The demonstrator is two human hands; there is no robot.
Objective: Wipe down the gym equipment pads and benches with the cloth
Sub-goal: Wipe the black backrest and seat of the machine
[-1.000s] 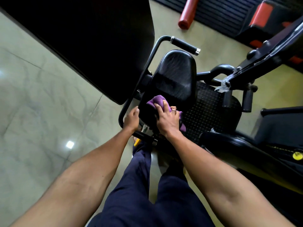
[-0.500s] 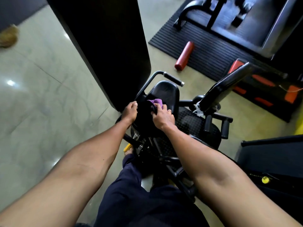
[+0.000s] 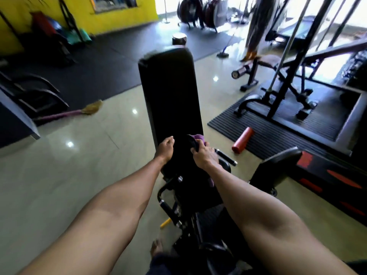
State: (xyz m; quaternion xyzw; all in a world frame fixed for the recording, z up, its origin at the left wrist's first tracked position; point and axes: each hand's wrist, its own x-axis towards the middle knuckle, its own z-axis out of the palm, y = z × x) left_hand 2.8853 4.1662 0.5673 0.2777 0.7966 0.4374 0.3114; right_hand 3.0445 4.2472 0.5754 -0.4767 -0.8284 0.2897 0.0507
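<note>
We've got shiny pale tile floor [image 3: 79, 165] here: the black bench [image 3: 170, 92] stands mid-frame, a broom [image 3: 87, 111] lies flat off left, and a red roller [image 3: 243, 140] rests on the ribbed mat [image 3: 278, 133] right.

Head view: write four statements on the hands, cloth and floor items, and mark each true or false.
1. The right hand holds a purple cloth. True.
2. The left hand holds the cloth too. False: it sits at the left edge of the pad, without cloth.
3. A red roller lies on the ribbed mat. True.
4. The broom leans on the pad. False: it lies on the floor, left of the pad.
</note>
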